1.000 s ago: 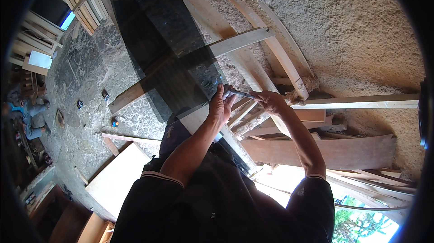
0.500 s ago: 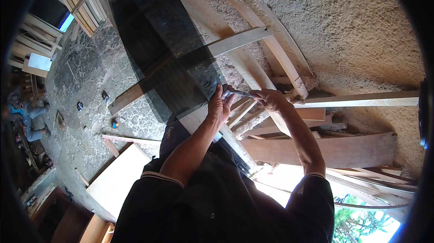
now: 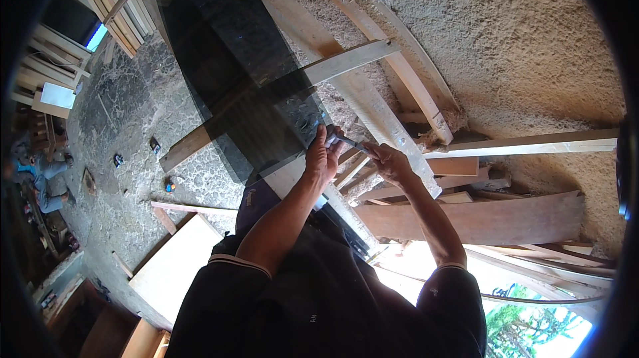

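A slim grey metal tool, its exact kind unclear, spans the short gap between my hands. My right hand is closed round its right end. My left hand is closed at the other end, thumb up, around something small and silvery that its fingers mostly hide. Just beyond my left hand lies the lower right edge of a long, dark, see-through panel. The panel rests over wooden bars, and a pale crossbar runs out from under it to the right.
Sawdust-covered timber frames and a rough sawdust heap fill the right side. A broad curved board leans below them. At left, a pale sheet and small items lie on the cracked floor. Another person sits at far left.
My right hand has moved a little left and down, so the tool slopes more steeply toward it. My left hand stays in the same place beside the dark panel.
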Tool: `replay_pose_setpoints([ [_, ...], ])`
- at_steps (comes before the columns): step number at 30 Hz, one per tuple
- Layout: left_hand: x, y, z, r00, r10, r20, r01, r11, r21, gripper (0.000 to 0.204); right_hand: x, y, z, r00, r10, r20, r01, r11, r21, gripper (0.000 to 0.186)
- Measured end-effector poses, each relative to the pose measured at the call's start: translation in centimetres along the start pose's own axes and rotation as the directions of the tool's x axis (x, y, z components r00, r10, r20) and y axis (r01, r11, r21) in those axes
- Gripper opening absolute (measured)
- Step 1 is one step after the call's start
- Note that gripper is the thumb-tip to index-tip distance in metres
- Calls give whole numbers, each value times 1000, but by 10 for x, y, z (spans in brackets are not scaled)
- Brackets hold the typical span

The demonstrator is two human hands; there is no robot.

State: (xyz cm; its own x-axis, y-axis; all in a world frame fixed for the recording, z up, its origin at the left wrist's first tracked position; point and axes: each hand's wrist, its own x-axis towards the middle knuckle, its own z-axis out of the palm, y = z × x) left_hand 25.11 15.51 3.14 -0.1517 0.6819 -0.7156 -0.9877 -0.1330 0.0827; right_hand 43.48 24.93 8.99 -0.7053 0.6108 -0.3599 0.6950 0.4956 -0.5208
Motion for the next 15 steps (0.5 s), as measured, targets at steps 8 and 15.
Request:
replay_pose_setpoints([
  [8, -2, 0, 3, 1000, 1, 2, -1, 1000, -22, 38, -9, -20, -3, 990, 136, 37, -135, 990, -32, 39],
  [15, -3, 2, 3, 1000, -4, 9, 4, 1000, -17, 37, -11, -14, 6, 991, 132, 23, -132, 991, -3, 37],
])
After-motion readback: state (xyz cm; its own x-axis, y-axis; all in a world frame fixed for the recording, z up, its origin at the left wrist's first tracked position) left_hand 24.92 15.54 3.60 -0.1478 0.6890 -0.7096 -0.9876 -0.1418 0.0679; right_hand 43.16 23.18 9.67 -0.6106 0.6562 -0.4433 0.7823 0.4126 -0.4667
